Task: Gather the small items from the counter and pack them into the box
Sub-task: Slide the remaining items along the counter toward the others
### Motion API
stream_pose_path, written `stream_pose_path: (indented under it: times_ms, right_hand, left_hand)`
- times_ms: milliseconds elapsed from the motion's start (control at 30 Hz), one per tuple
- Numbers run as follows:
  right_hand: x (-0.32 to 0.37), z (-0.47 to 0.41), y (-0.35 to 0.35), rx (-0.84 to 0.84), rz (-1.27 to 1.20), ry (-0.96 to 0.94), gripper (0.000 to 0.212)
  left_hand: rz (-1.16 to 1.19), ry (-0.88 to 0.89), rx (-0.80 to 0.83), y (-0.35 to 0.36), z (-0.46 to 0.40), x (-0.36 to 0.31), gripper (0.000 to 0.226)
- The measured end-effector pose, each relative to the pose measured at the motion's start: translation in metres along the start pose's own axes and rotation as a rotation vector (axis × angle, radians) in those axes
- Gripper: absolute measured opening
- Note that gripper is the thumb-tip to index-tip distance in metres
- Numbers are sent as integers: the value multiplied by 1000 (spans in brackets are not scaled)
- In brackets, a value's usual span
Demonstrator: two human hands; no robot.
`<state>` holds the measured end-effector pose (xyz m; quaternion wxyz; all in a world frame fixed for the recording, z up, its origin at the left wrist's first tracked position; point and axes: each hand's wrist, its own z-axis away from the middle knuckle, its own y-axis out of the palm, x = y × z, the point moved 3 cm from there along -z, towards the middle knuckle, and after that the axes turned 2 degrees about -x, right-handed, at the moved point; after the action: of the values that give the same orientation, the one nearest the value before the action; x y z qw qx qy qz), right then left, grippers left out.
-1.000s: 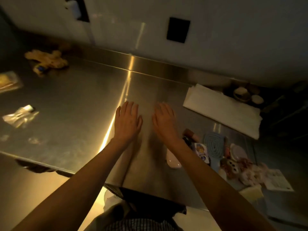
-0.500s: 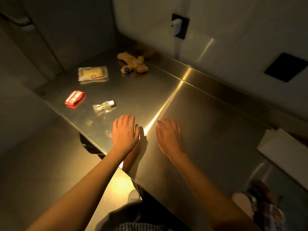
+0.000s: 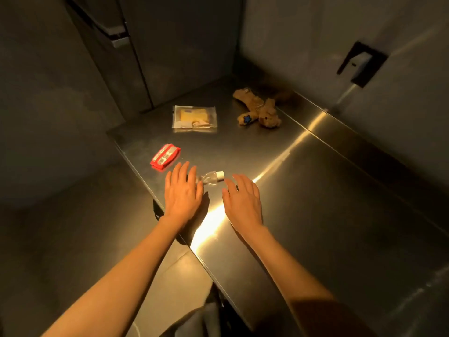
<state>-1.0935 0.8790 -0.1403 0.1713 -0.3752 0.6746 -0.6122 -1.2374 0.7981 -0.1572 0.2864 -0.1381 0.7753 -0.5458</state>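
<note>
I see left hand (image 3: 182, 193) and right hand (image 3: 243, 203) flat, fingers spread, holding nothing, over steel worktop (image 3: 340, 203). Small clear bottle (image 3: 211, 178) lies between fingertips; red packet (image 3: 165, 156), bagged item (image 3: 194, 116), plush bear (image 3: 258, 108) beyond
</note>
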Motion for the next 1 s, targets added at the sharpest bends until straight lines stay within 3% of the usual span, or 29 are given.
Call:
stream_pose_path:
  times_ms: [267, 500, 767, 1000]
  right_hand:
    - [49, -62, 35, 203, -2, -71, 53]
    - [59, -78, 65, 217, 112, -74, 72]
    - [50, -64, 80, 205, 111, -41, 54]
    - [30, -40, 70, 129, 90, -44, 57]
  left_hand:
    - [-10, -75, 36, 7, -60, 70, 51]
    - [-24, -23, 150, 32, -83, 83, 50]
    - [-4, -62, 138, 37, -80, 83, 47]
    - [51, -42, 82, 34, -61, 71, 50]
